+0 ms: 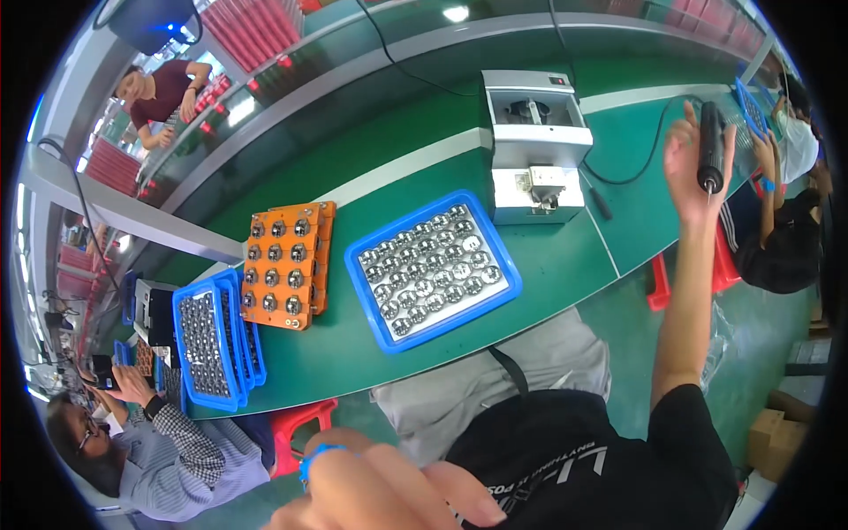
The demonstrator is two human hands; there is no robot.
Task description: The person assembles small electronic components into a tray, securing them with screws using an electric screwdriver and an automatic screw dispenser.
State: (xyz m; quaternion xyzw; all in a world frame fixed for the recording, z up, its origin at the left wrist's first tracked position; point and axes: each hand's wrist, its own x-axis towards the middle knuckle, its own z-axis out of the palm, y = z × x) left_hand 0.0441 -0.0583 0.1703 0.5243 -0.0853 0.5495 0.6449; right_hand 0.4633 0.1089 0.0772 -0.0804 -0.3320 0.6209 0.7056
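Note:
My right hand (pixel 687 172) is raised at the right, its arm stretched out. It grips a black electric screwdriver (pixel 711 146), whose thin bit points down toward me. My left hand (pixel 380 490) looms large and close at the lower edge, with a blue band (pixel 314 461) around it. Its thumb shows, but the other fingers are partly cut off, so its grip cannot be made out. Between the arms, on the green bench, lies a blue tray (pixel 382 331) with rows of round, shiny metal parts on a white insert.
Left of the tray sit stacked orange fixtures (pixel 284 265) bearing metal parts, then stacked blue trays (pixel 234 389). A white machine (pixel 537 146) stands at the back, with a dark-handled tool (pixel 601 203) beside it. Co-workers are at the left, far left and right. Red stools flank the bench.

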